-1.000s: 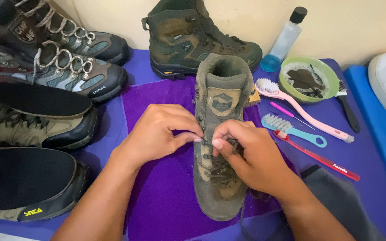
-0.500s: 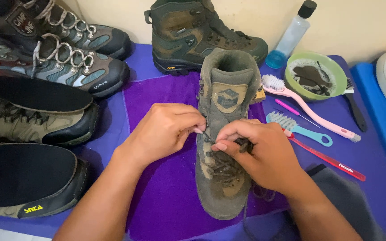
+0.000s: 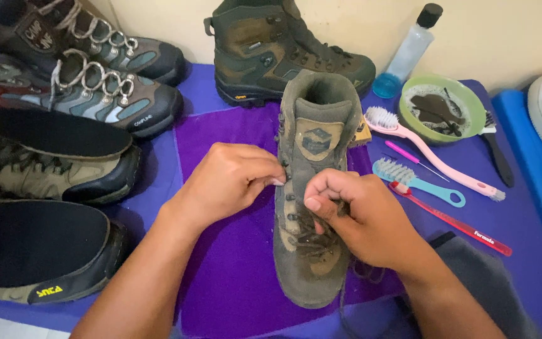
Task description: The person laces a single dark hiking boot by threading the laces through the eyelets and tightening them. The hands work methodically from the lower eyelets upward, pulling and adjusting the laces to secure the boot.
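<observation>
Centrally, a dusty olive hiking boot (image 3: pixel 312 207) lies on a purple cloth (image 3: pixel 233 276) spread over the worktop (image 3: pixel 522 220), toe toward the near edge and collar toward the far wall. The left hand (image 3: pixel 230 179) is curled, its fingertips pinched together on the lace at the boot's left eyelets. The right hand (image 3: pixel 359 216) is also curled, thumb and fingers pressed together around the lace (image 3: pixel 302 242) over the middle of the tongue; a loose lace end trails off the near right side of the boot.

Open cloth lies near and left of the boot, between the left forearm and the toe. To the right the room is tighter: a pink long-handled brush (image 3: pixel 434 154), a teal brush (image 3: pixel 415 182) and a red toothbrush (image 3: pixel 450 220) lie side by side just beyond the right hand, with a green bowl (image 3: pixel 437 113) of dark water and a clear bottle (image 3: pixel 409 53) farther off. A grey cloth (image 3: pixel 484 282) sits under the right forearm.

A matching boot (image 3: pixel 277 50) stands at the far edge. Along the left, four other shoes (image 3: pixel 51 150) are lined up, two with black insoles laid on top.
</observation>
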